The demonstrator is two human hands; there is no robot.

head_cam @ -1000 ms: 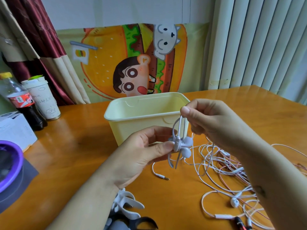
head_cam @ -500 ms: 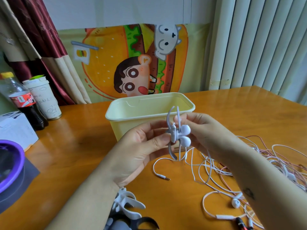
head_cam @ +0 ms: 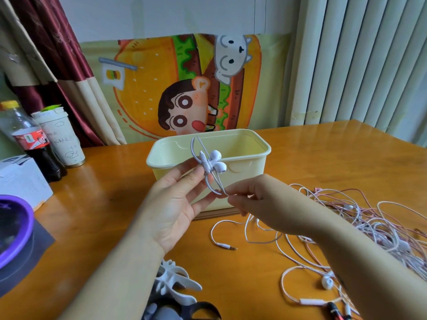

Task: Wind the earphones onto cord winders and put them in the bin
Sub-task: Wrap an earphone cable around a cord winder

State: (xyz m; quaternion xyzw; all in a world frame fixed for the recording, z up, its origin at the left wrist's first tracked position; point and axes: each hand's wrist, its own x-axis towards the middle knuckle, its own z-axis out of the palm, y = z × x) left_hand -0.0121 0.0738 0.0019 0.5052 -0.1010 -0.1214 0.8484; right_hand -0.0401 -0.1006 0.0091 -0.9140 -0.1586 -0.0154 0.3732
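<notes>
Earphones (head_cam: 216,155): glossy white rounded buds on slim curved plastic winder (head_cam: 209,183)

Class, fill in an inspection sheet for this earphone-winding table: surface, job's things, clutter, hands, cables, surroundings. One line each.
Surface: glossy wooden table.
Job's things: cord winder with two earbuds seated on it, held up before the yellow bin; spare winders at the near edge.
Clutter: cola bottle, paper cup, white box and purple-rimmed round object at the left.
Hands: left hand pinches the cord winder; right hand pinches the white cord just below it.
Cables: tangle of white and pink earphones on the right; one jack plug lies on the table.
Surroundings: cartoon burger poster, dark red curtain, vertical blinds.
</notes>
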